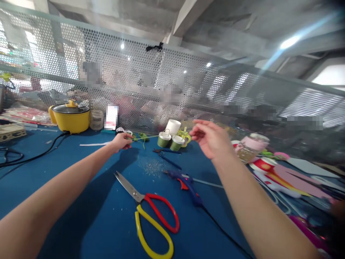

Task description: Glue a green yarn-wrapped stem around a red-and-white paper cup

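Note:
My left hand (122, 141) reaches to the back of the blue table, its fingers pinched on a thin green stem (148, 137) that stretches right towards the small cups. Green leafy pieces (142, 137) lie beside it. My right hand (211, 138) is raised to the right of the cups, fingers loosely bent and apart, with nothing visible in them. Between the hands stand two small green-and-white cups (164, 140) (176, 143) with thin wire-like loops on top. A white cup (173, 126) and a looped yellow-green piece (185, 136) are behind them.
Large scissors (140, 198), a blue glue gun (185, 180) with its cord, and blue-handled pliers (168, 158) lie in front. A yellow pot (71, 117), a jar (96, 119) and a phone (111, 117) stand back left. A pink-lidded jar (252, 147) and craft materials crowd the right.

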`<move>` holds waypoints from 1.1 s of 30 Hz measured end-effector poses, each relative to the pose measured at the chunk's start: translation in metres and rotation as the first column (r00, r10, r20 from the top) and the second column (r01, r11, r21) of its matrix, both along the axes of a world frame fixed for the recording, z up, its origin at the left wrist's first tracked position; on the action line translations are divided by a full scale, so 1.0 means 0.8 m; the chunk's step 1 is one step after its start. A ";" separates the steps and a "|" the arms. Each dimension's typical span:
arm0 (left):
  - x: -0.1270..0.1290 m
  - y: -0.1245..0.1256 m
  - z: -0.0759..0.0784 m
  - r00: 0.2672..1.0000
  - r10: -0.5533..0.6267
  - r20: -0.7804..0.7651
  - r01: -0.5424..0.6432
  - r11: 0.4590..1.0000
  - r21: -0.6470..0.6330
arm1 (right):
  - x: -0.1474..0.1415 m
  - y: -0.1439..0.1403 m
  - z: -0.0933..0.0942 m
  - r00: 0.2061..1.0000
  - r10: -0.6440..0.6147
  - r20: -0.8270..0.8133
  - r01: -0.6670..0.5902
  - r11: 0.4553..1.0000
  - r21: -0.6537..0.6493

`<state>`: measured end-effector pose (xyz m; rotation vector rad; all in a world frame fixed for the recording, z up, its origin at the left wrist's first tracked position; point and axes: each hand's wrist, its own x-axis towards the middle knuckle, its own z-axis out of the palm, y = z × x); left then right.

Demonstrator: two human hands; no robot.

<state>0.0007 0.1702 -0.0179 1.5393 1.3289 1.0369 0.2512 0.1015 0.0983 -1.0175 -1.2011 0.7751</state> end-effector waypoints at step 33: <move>0.041 -0.040 0.114 0.836 -0.313 0.451 0.116 0.904 0.412 | -0.112 0.050 0.031 0.871 0.378 0.314 -0.401 0.916 0.009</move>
